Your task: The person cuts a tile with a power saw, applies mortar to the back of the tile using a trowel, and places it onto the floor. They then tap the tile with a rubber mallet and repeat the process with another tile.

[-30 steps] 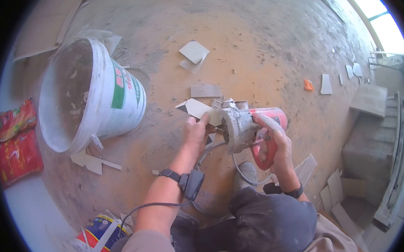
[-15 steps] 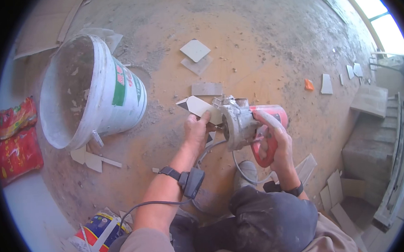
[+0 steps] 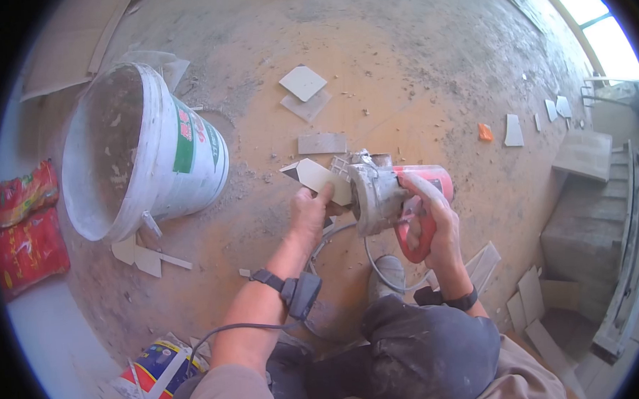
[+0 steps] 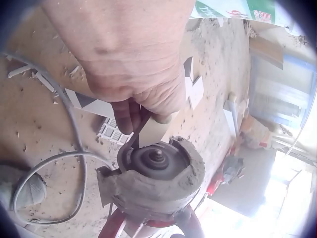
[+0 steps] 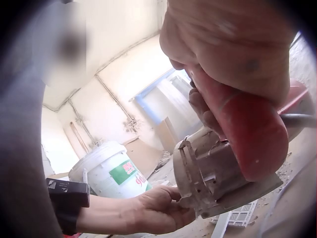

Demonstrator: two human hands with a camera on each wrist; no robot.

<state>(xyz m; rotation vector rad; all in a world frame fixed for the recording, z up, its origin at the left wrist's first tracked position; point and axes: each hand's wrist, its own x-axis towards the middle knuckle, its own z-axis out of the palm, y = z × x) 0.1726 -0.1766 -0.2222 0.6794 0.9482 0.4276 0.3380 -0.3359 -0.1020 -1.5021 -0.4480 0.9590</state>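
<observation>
Tile piece (image 3: 318, 176) sits slightly nearer; left hand (image 3: 309, 213) pinches it, right hand (image 3: 444, 236) grips cutter (image 3: 379, 198); slip at disc (image 4: 174, 162) could cut fingers (image 4: 122, 117)

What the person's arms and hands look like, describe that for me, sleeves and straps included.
The left hand and right hand are both ungloved. The left arm has a short beige-grey sleeve, a dark strap with a boxy black device, and a dark cable. A dark band circles the right wrist.
</observation>
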